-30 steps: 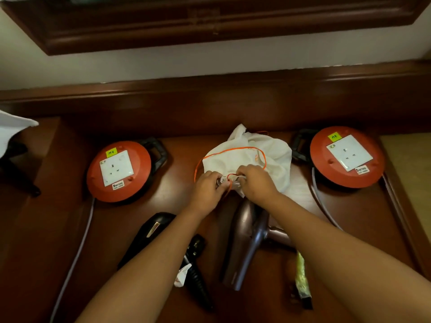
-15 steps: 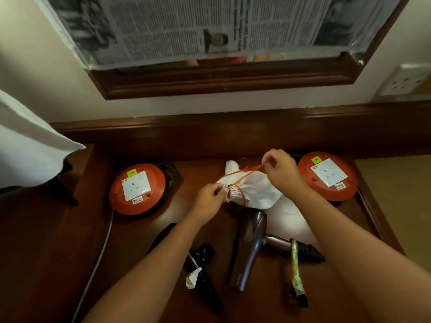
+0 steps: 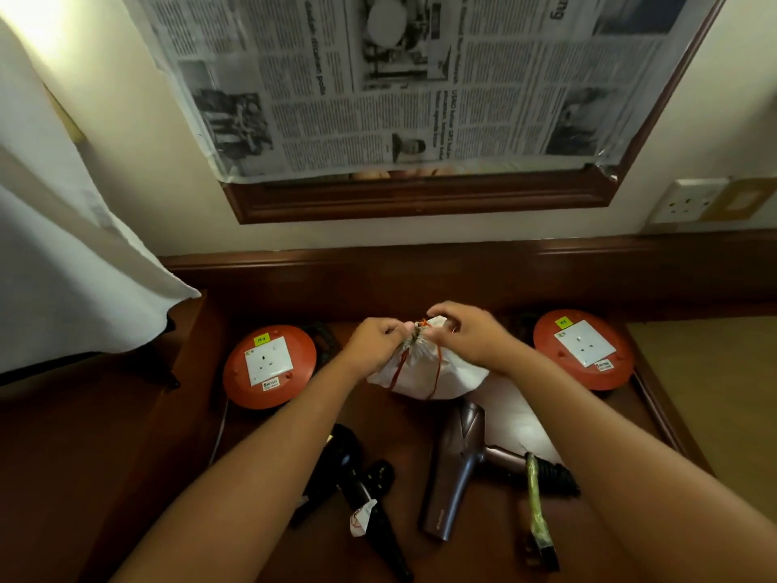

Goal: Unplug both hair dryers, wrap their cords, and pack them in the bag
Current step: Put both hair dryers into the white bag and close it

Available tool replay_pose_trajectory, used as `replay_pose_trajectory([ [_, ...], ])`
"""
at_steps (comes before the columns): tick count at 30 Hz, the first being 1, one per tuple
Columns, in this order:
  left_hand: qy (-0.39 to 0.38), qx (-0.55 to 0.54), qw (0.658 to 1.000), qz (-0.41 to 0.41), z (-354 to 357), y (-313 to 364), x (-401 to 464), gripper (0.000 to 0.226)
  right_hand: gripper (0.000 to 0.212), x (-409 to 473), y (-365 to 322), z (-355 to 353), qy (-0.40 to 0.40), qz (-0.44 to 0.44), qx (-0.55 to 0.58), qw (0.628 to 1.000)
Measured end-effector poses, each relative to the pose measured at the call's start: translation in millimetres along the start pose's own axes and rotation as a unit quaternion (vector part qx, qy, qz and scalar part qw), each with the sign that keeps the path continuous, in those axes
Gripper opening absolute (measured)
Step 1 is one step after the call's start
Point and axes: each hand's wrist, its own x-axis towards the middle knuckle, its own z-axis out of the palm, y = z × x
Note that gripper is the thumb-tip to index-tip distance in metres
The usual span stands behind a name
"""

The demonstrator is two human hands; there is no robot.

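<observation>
White cloth drawstring bag [image 3: 424, 374] sits mid-desk toward the back edge, its gathered neck pinched by the left hand [image 3: 376, 336] and right hand [image 3: 466, 334], while a bronze hair dryer [image 3: 458, 464] and black hair dryer [image 3: 349, 469] lie nearer the front edge.

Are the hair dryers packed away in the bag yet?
Not yet. Both look unplugged: the sockets on the orange cord reels are empty. The hands, left and right, are working the white drawstring bag's gathered neck. The black dryer and bronze dryer still lie outside.
</observation>
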Motion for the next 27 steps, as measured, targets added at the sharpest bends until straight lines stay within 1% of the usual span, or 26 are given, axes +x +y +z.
replay_pose_trajectory([
  [1,-0.002,0.009,1.000,0.013,-4.3,5.6,2.2,0.042,0.037,-0.7,-3.7,3.2,-0.017,0.006,-0.002,1.000],
  [2,0.002,0.017,0.999,0.028,-8.3,12.0,4.1,0.036,0.037,-0.9,-7.4,4.4,-0.013,0.009,0.003,1.000],
  [4,0.026,0.021,0.998,0.044,-13.3,23.6,5.6,0.023,0.030,0.4,-11.3,5.6,0.028,0.015,0.049,0.998],
  [6,0.047,-0.004,0.998,0.045,-13.2,31.0,3.9,0.027,0.022,0.3,-14.1,7.2,0.070,0.039,0.126,0.989],
  [8,0.055,-0.007,0.997,0.047,-8.4,32.8,0.1,0.033,0.019,-2.2,-16.9,10.2,0.106,0.065,0.213,0.969],
  [10,0.088,0.051,0.993,0.051,-2.4,30.8,-2.6,0.033,0.018,-7.0,-21.3,15.1,0.131,0.074,0.276,0.949],
  [12,0.126,0.100,0.986,0.051,2.3,29.2,-3.9,0.029,0.016,-11.7,-24.3,20.8,0.142,0.080,0.303,0.939],
  [14,0.144,0.118,0.981,0.057,4.6,31.0,-5.9,0.024,0.016,-15.4,-23.3,24.6,0.141,0.095,0.293,0.941],
  [16,0.146,0.120,0.980,0.064,3.1,32.9,-7.8,0.019,0.018,-18.7,-19.9,23.2,0.139,0.103,0.231,0.958],
  [18,0.137,0.124,0.980,0.069,0.0,34.6,-9.8,0.017,0.023,-21.9,-17.3,16.0,0.177,0.083,0.133,0.972],
  [20,0.136,0.147,0.976,0.081,-2.3,36.6,-10.1,0.017,0.030,-21.7,-17.4,4.1,0.226,0.044,0.061,0.971],
  [21,0.141,0.159,0.973,0.088,-2.9,38.0,-9.8,0.019,0.033,-19.9,-19.0,-2.4,0.224,0.020,0.032,0.974],
  [22,0.147,0.168,0.970,0.095,-3.2,40.2,-9.6,0.020,0.034,-17.8,-21.8,-8.2,0.200,-0.003,-0.001,0.980],
  [24,0.151,0.173,0.967,0.111,-2.2,47.3,-11.6,0.022,0.036,-15.9,-28.7,-15.7,0.126,-0.033,-0.049,0.990],
  [25,0.151,0.170,0.966,0.122,-1.6,51.2,-13.0,0.022,0.036,-16.1,-31.7,-18.1,0.094,-0.037,-0.051,0.994],
  [27,0.158,0.154,0.965,0.146,-1.0,57.2,-16.9,0.019,0.030,-17.2,-36.8,-22.3,0.062,-0.049,-0.032,0.996],
])
